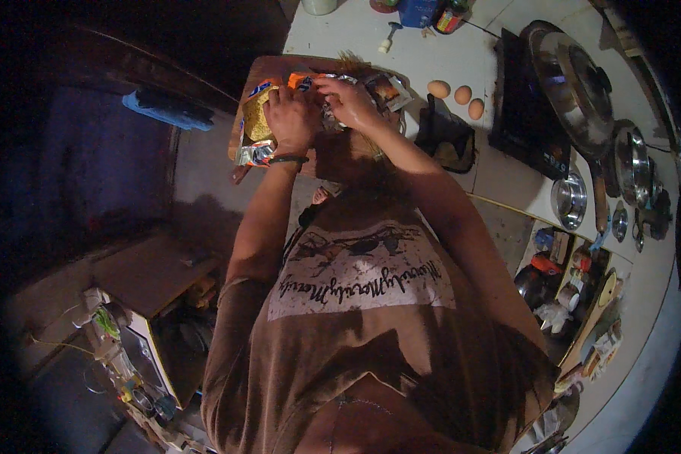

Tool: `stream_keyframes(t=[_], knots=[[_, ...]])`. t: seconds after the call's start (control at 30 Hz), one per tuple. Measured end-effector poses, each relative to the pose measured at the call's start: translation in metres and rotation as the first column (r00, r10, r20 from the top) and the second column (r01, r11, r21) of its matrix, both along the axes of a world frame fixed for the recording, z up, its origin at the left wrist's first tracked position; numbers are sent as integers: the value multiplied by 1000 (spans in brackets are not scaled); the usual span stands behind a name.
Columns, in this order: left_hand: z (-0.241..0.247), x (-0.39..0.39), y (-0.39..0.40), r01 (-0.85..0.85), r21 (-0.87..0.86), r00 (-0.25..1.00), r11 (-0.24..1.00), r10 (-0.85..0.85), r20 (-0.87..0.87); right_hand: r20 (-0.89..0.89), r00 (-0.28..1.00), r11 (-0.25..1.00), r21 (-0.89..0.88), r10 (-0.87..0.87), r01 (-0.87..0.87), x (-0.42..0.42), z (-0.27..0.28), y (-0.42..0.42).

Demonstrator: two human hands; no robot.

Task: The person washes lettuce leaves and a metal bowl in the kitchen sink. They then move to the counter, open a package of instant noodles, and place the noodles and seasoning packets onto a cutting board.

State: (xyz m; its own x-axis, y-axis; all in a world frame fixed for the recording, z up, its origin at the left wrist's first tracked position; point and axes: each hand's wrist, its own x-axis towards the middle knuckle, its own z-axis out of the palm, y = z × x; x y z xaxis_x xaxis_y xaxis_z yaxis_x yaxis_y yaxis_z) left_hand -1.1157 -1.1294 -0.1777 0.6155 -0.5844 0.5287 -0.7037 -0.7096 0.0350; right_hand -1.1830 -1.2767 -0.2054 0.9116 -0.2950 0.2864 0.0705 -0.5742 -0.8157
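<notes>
A wooden cutting board lies at the near corner of the counter. At its left, a block of dried instant noodles shows in an opened orange and silver packet. My left hand rests over the right side of the noodle block, fingers bent. Just right of it, my right hand is at another orange packet, its fingers bent over the packet's edge; whether they grip it cannot be told. Silver sachets lie at the board's right side. The surface beneath both palms is hidden.
Several items surround the board: three eggs, a dark mesh-like pouch, a black cooktop with a large lidded pan, and steel bowls. A peeler-like tool and bottles stand or lie at the back.
</notes>
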Motion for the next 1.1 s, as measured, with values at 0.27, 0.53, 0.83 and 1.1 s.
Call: stream_keyframes(t=[0.27, 0.53, 0.83, 1.1], knots=[[-16, 5, 4, 68, -176, 985, 982, -94, -143, -171, 937, 742, -659, -305, 121, -9, 14, 11], [-4, 2, -1, 145, -248, 976, 958, -179, -123, -98, 918, 628, -757, -384, 182, 11, -12, 22], [0, 1, 2, 152, -211, 974, 966, -183, -136, -174, 874, 605, -780, -455, 160, 18, -3, 34], [-4, 6, 6, 134, -272, 958, 953, -195, -210, -251, 862, 711, -683, -441, 165, 18, -3, 24]])
